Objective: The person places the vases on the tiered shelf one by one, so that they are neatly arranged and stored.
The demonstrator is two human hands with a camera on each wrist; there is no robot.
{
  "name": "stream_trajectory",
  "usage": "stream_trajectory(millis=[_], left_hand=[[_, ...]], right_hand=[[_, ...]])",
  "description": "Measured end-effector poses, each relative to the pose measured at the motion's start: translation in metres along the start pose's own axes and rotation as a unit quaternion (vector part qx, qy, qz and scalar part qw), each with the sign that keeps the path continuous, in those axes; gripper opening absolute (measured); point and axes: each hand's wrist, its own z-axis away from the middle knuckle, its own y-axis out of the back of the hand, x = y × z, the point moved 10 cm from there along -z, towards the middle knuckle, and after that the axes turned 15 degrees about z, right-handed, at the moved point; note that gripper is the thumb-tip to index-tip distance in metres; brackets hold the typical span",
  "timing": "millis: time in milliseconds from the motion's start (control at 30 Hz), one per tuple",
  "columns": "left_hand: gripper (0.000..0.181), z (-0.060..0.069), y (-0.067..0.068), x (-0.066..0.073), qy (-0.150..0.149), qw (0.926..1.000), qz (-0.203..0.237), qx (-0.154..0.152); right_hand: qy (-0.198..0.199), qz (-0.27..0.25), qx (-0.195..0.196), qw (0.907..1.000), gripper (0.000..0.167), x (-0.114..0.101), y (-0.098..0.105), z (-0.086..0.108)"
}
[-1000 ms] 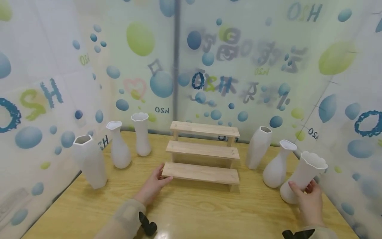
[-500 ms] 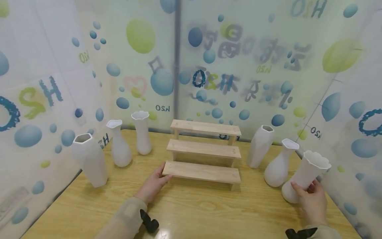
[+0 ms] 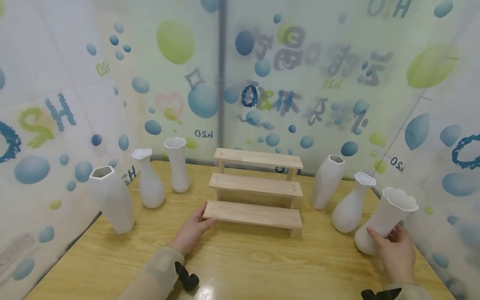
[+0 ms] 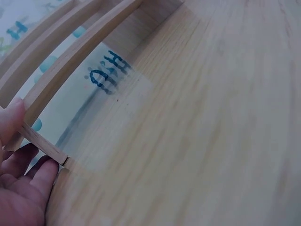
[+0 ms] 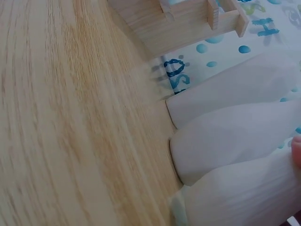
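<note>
A three-tier wooden shelf (image 3: 255, 213) stands mid-table. My left hand (image 3: 190, 231) grips the left end of its lowest tier; in the left wrist view the thumb of that hand (image 4: 19, 179) lies on the board and the fingers curl by the end support (image 4: 44, 143). At the right, my right hand (image 3: 396, 254) holds a white scalloped-rim vase (image 3: 382, 216) round its lower body, thumb at the front. In the right wrist view that vase (image 5: 240, 197) is nearest, with only a fingertip of the hand (image 5: 297, 150) showing.
Left of the shelf stand a faceted white vase (image 3: 114, 202), a narrow-necked one (image 3: 151, 187) and a scalloped one (image 3: 179, 166). Between shelf and right hand are another faceted vase (image 3: 326, 183) and a narrow-necked one (image 3: 348, 208). Patterned curtains surround the wooden table (image 3: 240, 266).
The head view has shifted slightly. Both hands keep their places, the left at the shelf and the right on the vase.
</note>
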Motion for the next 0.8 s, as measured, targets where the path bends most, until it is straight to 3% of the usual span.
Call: stream_trajectory(millis=[267,633,800], left_hand=[[0.076,0.000,-0.001,0.001,-0.004,1.0000,-0.004,-0.008],[0.074,-0.002,0.000,0.001,-0.001,1.0000,-0.003,-0.004],[0.073,-0.001,0.000,0.001,-0.001,0.9999,-0.010,-0.004]], right_hand=[[0.004,0.001,-0.003,1.0000,0.091,-0.009,0.007,0.009],[0.027,-0.008,-0.009,0.9996,0.086,-0.041,0.008,0.030],[0.057,0.003,-0.038,0.9976,0.088,-0.059,0.002,0.042]])
